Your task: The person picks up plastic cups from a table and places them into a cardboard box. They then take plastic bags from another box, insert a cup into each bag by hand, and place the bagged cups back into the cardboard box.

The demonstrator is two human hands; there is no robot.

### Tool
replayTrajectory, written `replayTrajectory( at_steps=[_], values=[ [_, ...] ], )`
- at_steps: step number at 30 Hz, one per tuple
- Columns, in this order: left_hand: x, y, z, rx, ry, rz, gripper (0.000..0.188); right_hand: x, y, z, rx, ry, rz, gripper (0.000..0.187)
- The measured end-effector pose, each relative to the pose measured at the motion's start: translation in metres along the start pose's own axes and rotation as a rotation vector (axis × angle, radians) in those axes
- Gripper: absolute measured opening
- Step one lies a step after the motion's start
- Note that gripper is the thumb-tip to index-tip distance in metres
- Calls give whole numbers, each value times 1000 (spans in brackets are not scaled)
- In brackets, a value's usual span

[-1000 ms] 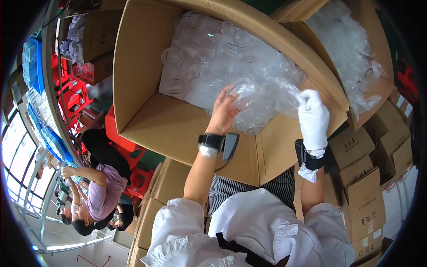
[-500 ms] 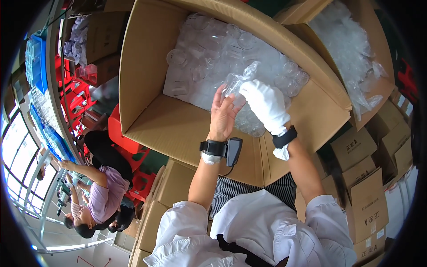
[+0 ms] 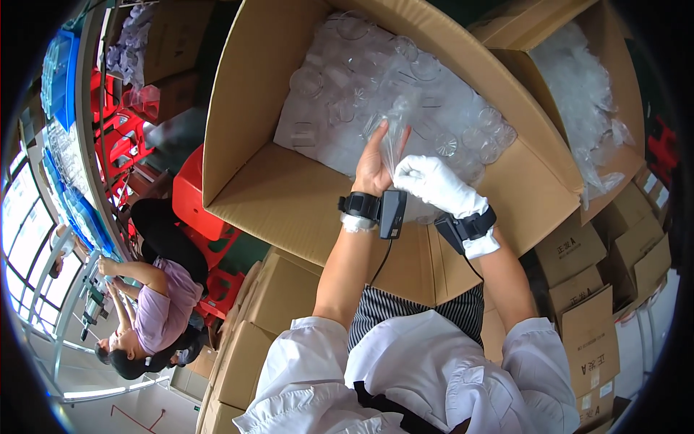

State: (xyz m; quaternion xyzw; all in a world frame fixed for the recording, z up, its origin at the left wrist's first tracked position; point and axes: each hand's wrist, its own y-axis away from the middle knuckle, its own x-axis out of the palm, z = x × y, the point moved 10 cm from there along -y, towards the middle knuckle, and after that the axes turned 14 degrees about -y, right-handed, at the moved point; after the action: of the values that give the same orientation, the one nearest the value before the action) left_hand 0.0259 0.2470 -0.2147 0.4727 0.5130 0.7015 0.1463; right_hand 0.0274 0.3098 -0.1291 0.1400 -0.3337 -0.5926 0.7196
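Note:
A clear plastic bag (image 3: 394, 130), with its film pulled taut, is between my two hands above a large open cardboard box (image 3: 253, 173). My bare left hand (image 3: 374, 165) curves around the bag, with thumb and fingers on either side of it. Whether something is inside the bag cannot be made out. My right hand (image 3: 437, 184), in a white glove, pinches the bag's near edge. Below them in the box, several clear round plastic pieces (image 3: 307, 81) lie on a whitish translucent layer (image 3: 340, 137). Each wrist has a black strap with a small device.
To the right, another cardboard box (image 3: 517, 79) holds crumpled clear plastic bags (image 3: 578, 94). More cartons (image 3: 589, 333) stack at the lower right. On the left are red stools (image 3: 199, 195), a bench with blue trays (image 3: 65, 79), and people (image 3: 170, 289) working.
My right hand has moved down toward me, drawing the bag's film taut. My left hand has shifted slightly right and now has the film across its fingers.

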Motion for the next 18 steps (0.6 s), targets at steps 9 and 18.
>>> replayTrajectory(
  at_steps=[9, 18],
  values=[
    [32, -27, -33, 123, -105, -5, 40, -62, 20, 13, 137, -509, -235, 2],
    [11, 37, -68, 326, -558, -337, 68, -53, 13, 87, 52, -111, -55, 5]
  ],
)
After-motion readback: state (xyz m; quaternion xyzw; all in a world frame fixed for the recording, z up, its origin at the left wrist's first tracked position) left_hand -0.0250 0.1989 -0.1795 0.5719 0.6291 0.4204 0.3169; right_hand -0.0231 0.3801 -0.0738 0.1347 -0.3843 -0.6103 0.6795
